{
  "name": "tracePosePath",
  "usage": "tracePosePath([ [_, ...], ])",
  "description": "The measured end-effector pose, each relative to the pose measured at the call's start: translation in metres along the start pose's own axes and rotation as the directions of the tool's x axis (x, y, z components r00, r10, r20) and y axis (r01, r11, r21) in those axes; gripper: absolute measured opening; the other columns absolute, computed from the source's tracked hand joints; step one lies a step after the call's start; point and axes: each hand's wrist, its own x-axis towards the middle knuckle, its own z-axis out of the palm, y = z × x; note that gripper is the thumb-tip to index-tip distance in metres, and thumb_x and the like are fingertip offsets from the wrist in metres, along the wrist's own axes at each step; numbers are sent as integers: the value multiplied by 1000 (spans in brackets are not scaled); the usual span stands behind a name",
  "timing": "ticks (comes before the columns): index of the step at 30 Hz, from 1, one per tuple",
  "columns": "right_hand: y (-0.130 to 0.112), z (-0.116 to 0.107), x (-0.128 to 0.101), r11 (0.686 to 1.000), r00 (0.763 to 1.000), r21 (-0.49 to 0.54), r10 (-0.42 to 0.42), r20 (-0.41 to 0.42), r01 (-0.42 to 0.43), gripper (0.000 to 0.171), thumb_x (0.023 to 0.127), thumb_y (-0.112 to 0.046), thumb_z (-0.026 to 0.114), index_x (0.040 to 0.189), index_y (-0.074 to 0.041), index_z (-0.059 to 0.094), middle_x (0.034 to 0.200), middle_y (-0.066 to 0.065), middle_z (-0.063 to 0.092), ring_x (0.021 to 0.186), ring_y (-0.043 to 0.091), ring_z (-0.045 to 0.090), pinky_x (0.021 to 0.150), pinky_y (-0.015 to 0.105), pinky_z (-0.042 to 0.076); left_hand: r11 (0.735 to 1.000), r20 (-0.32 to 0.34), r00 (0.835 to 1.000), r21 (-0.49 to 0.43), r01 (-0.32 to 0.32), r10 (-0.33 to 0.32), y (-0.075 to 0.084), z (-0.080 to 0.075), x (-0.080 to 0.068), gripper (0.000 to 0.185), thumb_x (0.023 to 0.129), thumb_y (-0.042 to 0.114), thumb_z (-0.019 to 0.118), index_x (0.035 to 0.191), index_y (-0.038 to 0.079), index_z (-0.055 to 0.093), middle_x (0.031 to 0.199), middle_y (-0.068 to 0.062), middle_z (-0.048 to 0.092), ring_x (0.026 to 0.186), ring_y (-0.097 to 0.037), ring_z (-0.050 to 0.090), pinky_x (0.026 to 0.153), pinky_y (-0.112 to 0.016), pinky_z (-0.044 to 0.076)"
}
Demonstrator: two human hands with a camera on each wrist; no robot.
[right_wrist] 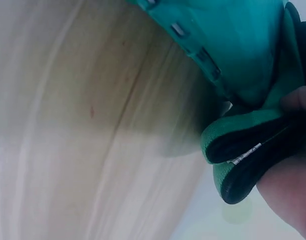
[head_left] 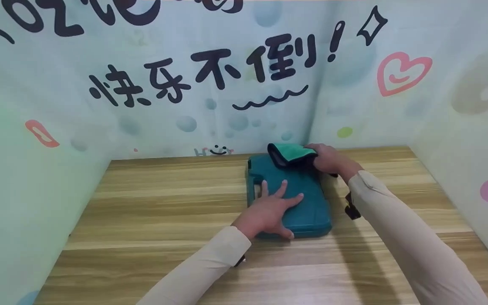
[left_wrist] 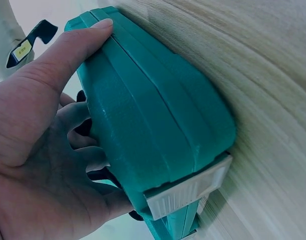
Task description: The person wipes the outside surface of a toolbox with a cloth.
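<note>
A teal plastic carrying case [head_left: 301,212] lies flat on the wooden table, its handle on the left side. My left hand [head_left: 269,212] rests on its lid with fingers spread. In the left wrist view the thumb [left_wrist: 85,42] presses the case's near side wall, close to a light grey latch [left_wrist: 190,187]. At the far right corner, my right hand [head_left: 331,159] grips a folded green cloth [head_left: 290,152] with a dark underside and lies against the case. A small white tag [right_wrist: 245,153] shows on the cloth's fold in the right wrist view.
The wood-grain table [head_left: 163,203] extends on both sides of the case. A pale printed curtain [head_left: 163,127] with dark lettering hangs behind its back edge, and light panels flank it left and right. Black strap pieces [head_left: 353,207] sit by my wrists.
</note>
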Motion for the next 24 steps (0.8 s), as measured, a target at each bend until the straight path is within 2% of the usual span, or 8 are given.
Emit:
tracePosePath([
  [7,-7,-7,10,995,997,-89,54,59,-48,51,98,1,37,148,8,43,147,31,44,137,45,40,112,55,30,1000,6,1000,-3,6,-6,1,-1,-1,101,81,56,82,162,37,25,168,-13,6,144,-58,-2,113,-68,6],
  [13,-12,-11,17,986,985,-136,118,124,-101,53,100,-3,36,151,9,38,150,32,40,140,45,36,113,54,29,1000,14,1000,-15,-20,20,2,0,0,101,81,54,82,162,35,25,168,-15,5,146,-54,-2,114,-67,11],
  [24,-25,-5,33,985,990,-155,99,101,-83,52,99,-3,38,149,10,40,148,31,44,137,42,41,112,52,32,999,6,1000,-37,-29,29,-2,-3,-1,101,81,54,83,162,35,26,168,-15,6,145,-56,-3,113,-67,11],
])
